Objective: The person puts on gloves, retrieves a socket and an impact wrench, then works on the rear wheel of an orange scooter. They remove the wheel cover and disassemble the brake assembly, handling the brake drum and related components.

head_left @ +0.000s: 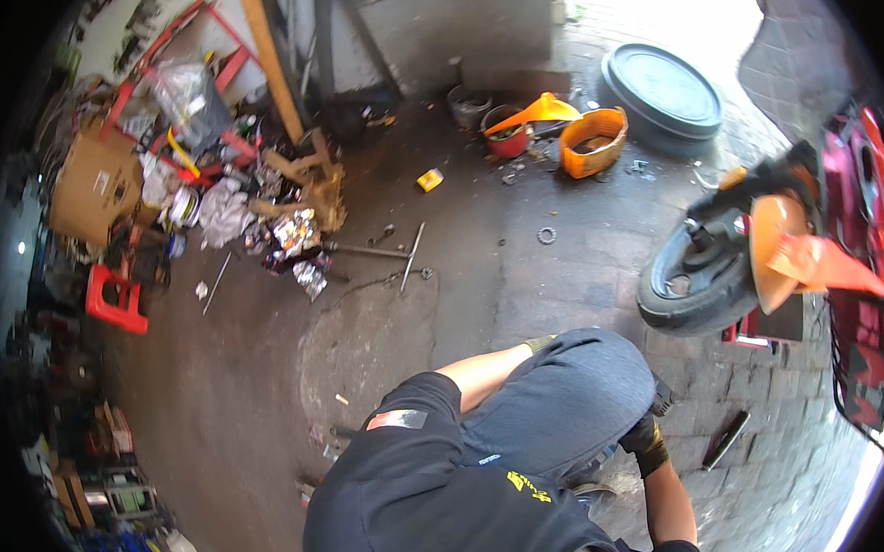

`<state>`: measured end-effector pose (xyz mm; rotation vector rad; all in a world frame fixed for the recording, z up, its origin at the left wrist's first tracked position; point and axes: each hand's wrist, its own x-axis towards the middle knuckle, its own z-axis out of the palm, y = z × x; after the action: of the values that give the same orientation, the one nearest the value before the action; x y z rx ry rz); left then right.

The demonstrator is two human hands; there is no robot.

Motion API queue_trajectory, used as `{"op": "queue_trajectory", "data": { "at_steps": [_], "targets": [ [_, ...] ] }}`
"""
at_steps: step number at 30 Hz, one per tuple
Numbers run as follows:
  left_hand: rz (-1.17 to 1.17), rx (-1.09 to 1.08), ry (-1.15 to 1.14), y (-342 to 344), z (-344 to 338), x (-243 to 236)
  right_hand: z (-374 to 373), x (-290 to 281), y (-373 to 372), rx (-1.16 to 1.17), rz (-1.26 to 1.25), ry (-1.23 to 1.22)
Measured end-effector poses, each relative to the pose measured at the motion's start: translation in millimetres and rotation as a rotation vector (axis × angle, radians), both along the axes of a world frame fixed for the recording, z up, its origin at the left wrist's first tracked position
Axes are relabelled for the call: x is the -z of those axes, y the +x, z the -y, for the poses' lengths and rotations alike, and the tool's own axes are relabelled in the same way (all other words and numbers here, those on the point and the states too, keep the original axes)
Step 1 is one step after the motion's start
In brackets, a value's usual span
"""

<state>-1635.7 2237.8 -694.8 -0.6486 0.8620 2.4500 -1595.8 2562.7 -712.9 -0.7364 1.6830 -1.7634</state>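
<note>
I am crouching, with one raised knee (585,388) in grey trousers in front of me. My left hand (541,343) reaches behind that knee; only the yellowish glove cuff shows, and its fingers are hidden. Beside the knee's right side is my right hand (648,445) in a dark glove with a yellowish cuff. Its fingers are mostly covered by the leg. Just above it, a small dark ribbed thing (662,397) sticks out past the knee; what it is, and whether a hand holds it, I cannot make out. A dark bar-shaped piece (727,440) lies on the paving to the right.
To the right stands a motorcycle's front wheel (704,279) with an orange fender (776,252). Ahead are a T-shaped metal bar (412,258), a toothed ring (546,236), an orange tub (594,143) and a large round grey lid (663,94). A red stool (118,300) and clutter line the left.
</note>
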Motion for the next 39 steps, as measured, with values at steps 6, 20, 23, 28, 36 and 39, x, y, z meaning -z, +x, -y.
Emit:
{"op": "queue_trajectory", "data": {
  "at_steps": [6,20,23,28,36,39],
  "targets": [
    [0.000,-0.032,0.147,-3.7,10.8,7.6,-13.2,35.7,-15.3,-0.125,-0.152,0.483],
    [0.297,-0.256,-1.189,329.7,169.6,77.1,-8.9,2.9,-44.6,-0.026,0.620,0.421],
    [0.691,-0.077,-1.801,502.5,162.3,33.2,-16.1,1.4,-45.0,-0.033,0.666,0.439],
    [1.741,-0.150,-1.282,604.7,123.1,-29.3,-18.0,-4.3,-42.5,-0.023,0.719,0.440],
    [0.437,0.644,-2.153,499.8,138.6,30.9,-10.1,-3.5,-41.3,-0.020,0.773,0.389],
    [0.359,0.983,-1.867,466.2,162.0,41.3,-9.7,-3.4,-42.1,0.012,0.758,0.321]
  ]
}}
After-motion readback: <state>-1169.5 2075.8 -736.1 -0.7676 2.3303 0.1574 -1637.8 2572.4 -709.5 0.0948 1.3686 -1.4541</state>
